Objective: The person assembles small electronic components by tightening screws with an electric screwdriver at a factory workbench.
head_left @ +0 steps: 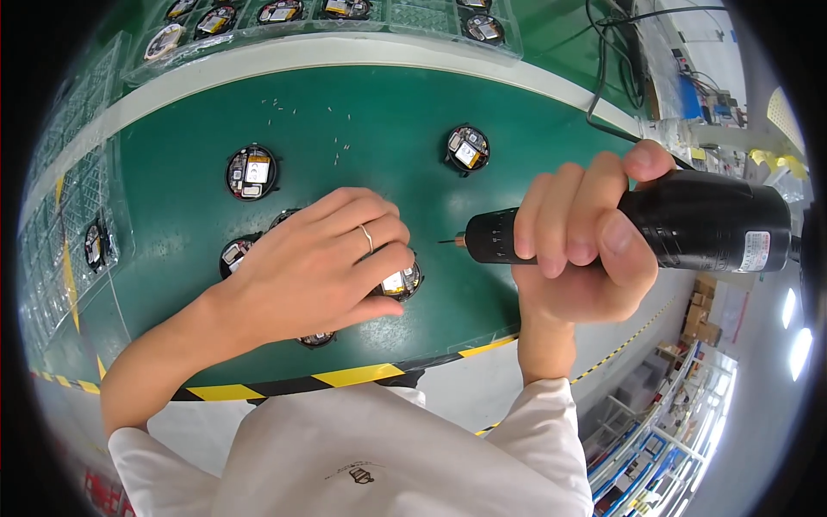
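Note:
My right hand (586,228) is wrapped around a black electric screwdriver (702,220) held level, its thin bit pointing left above the table. My left hand (323,258) is bent over a round black electronic module (401,283), with index finger and thumb at its edges. The palm hides part of this module and of others beneath it. Another round module (234,254) shows beside the left wrist, and one (317,339) peeks out below the hand. Farther off lie a module (252,172) at the left and one (468,149) at the right.
Tiny screws (338,142) are scattered on the green table (388,112). Behind a pale rail (345,56) stands a clear compartment tray (413,19) with several modules. Another clear tray (65,250) lies left. Black-yellow tape (357,376) marks the near edge. A black cable (594,86) hangs at right.

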Motion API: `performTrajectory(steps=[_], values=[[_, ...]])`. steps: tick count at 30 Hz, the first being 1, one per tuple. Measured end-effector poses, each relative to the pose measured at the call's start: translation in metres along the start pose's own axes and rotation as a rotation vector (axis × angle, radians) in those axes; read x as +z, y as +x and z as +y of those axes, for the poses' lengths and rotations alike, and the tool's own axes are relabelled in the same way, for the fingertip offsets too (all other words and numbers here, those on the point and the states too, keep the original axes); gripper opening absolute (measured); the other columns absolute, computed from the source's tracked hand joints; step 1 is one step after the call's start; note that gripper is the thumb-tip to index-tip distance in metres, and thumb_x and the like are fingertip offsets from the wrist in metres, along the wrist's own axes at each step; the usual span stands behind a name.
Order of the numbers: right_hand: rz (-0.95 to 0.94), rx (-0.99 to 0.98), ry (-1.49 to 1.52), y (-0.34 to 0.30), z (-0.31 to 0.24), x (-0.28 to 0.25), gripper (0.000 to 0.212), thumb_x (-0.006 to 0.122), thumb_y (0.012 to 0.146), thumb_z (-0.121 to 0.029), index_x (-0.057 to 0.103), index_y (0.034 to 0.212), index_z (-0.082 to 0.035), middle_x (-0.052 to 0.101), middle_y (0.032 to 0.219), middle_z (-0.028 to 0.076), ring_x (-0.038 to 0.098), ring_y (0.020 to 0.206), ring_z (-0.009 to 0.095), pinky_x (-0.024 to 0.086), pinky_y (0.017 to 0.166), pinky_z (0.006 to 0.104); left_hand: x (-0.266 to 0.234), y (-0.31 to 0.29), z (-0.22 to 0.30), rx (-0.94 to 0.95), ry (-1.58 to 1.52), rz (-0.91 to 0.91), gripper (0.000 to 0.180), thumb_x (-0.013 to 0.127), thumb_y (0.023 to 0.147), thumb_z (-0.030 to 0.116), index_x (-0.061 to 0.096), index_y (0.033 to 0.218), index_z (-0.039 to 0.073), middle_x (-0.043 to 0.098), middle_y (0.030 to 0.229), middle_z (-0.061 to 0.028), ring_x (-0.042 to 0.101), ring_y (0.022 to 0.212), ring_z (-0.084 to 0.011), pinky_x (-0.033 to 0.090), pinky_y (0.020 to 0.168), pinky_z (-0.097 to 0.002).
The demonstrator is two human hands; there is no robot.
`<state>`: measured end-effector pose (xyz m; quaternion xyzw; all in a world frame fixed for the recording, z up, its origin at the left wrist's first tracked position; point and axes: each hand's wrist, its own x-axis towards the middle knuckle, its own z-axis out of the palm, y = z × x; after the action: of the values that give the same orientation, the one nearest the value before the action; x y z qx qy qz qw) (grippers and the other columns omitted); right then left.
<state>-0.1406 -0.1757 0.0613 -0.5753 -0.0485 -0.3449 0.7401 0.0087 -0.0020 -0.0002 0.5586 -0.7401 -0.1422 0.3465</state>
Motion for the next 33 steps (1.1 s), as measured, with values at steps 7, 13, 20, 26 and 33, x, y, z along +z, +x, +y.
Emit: performTrajectory(steps=[7,13,20,26,33], values=[[0.019,0.02,-0.032,-0.0018,0.004,0.0022,0.043,0.048,0.089,-0.01,0.044,0.131,0.0,0.044,0.068,0.003,0.044,0.05,0.015,0.044,0.051,0.0333,0.0003,-0.0008,-0.0011,-0.016,-0.006,0.012,0.049,0.086,0.066,0.029,0.061,0.1,0.006,0.061,0.105,-0.0084,0.058,0.104,-0.0314,0.05,0.093,-0.0446],[0.015,0.032,-0.04,-0.0008,0.0035,0.0026,0.043,0.048,0.089,-0.01,0.045,0.13,0.0,0.043,0.068,0.003,0.043,0.05,0.015,0.044,0.051,0.0333,-0.001,-0.001,0.0004,0.01,0.009,0.011,0.05,0.086,0.064,0.029,0.06,0.1,0.005,0.06,0.104,-0.0086,0.058,0.104,-0.0316,0.05,0.092,-0.0442],[-0.006,0.051,-0.044,0.0001,0.0061,0.0035,0.042,0.048,0.089,-0.01,0.046,0.129,0.0,0.043,0.067,0.003,0.043,0.05,0.015,0.043,0.05,0.0331,0.0003,-0.0027,-0.0005,-0.045,-0.024,0.028,0.051,0.087,0.061,0.03,0.059,0.096,0.006,0.058,0.103,-0.0087,0.057,0.105,-0.0314,0.049,0.092,-0.0448],[0.003,0.058,-0.063,-0.0006,0.0062,0.0034,0.042,0.049,0.089,-0.011,0.046,0.129,0.0,0.043,0.067,0.002,0.043,0.05,0.014,0.044,0.05,0.033,0.0002,-0.0015,0.0013,-0.033,0.03,0.057,0.049,0.087,0.061,0.032,0.058,0.091,0.006,0.059,0.099,-0.0085,0.057,0.103,-0.0308,0.05,0.093,-0.0453],[-0.03,0.058,-0.057,0.001,0.0075,0.0045,0.041,0.049,0.089,-0.011,0.046,0.128,0.0,0.043,0.067,0.002,0.043,0.05,0.014,0.044,0.051,0.0329,0.0029,-0.0047,0.0002,0.009,0.073,0.093,0.044,0.085,0.063,0.032,0.059,0.086,0.006,0.061,0.093,-0.0076,0.058,0.099,-0.0295,0.051,0.091,-0.0462]])
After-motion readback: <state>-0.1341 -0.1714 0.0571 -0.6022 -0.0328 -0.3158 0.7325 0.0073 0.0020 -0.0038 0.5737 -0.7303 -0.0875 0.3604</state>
